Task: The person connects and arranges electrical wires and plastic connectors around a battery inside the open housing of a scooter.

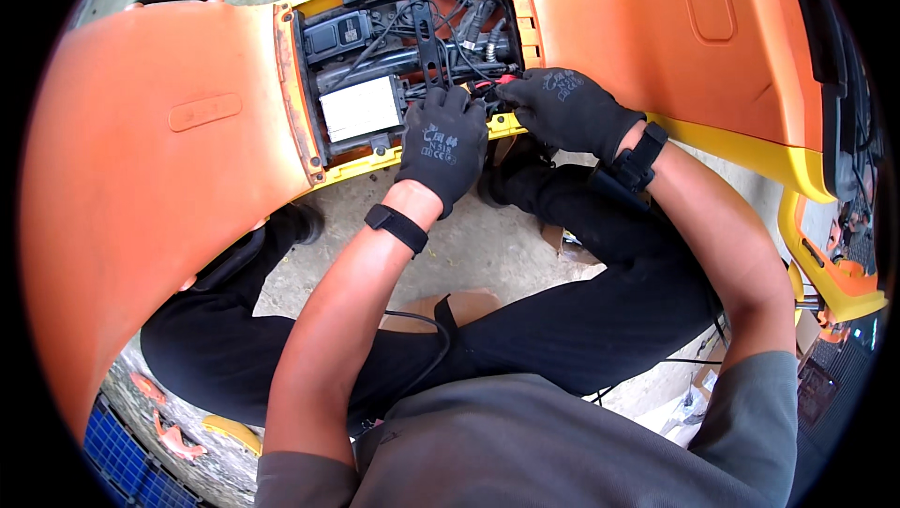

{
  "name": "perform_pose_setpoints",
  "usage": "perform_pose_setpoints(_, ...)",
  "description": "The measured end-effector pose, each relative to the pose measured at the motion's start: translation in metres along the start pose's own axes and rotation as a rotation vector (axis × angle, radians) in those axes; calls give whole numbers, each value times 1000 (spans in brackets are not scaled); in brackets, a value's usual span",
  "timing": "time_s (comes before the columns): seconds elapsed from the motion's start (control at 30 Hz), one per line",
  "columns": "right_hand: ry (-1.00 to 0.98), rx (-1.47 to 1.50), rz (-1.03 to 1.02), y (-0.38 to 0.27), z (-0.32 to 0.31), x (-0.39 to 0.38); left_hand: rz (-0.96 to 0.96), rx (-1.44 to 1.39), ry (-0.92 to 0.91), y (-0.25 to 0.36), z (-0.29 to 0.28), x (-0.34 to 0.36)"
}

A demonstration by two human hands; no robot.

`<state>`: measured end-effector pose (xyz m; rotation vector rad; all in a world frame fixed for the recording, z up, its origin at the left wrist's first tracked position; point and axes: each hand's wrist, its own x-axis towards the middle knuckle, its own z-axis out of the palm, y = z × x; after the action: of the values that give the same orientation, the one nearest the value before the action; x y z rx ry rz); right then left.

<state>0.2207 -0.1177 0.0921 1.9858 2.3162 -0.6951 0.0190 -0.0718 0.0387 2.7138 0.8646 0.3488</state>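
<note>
Both my hands wear black gloves and work at the near right part of an open bay in an orange and yellow body. My left hand [442,141] is closed, fingers curled down among dark wires beside a box with a white top [361,110]; what it grips is hidden. Just to its right, my right hand [574,111] pinches a red wire [504,81] by its thumb and fingertips. A black perforated bracket [427,39] crosses the bay beyond my left hand. Behind the white-topped box sits a black module [337,37].
Orange panels rise on the left [159,114] and right [647,30] of the bay, with a yellow rim [352,169] along its near edge. My bent legs straddle a cardboard piece [445,311] on the concrete floor. Blue plastic crates [127,452] stand at lower left.
</note>
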Motion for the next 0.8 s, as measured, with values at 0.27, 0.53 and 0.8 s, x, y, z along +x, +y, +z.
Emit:
perform_pose_setpoints(0.27,98,105,70,-2,1,-1,39,-86,127,5,16,-13)
perform_pose_setpoints(0.53,32,33,42,-2,-2,5,49,-85,130,4,14,-13)
perform_pose_setpoints(0.8,308,16,202,-4,-36,26,-80,-274,246,-2,3,-5)
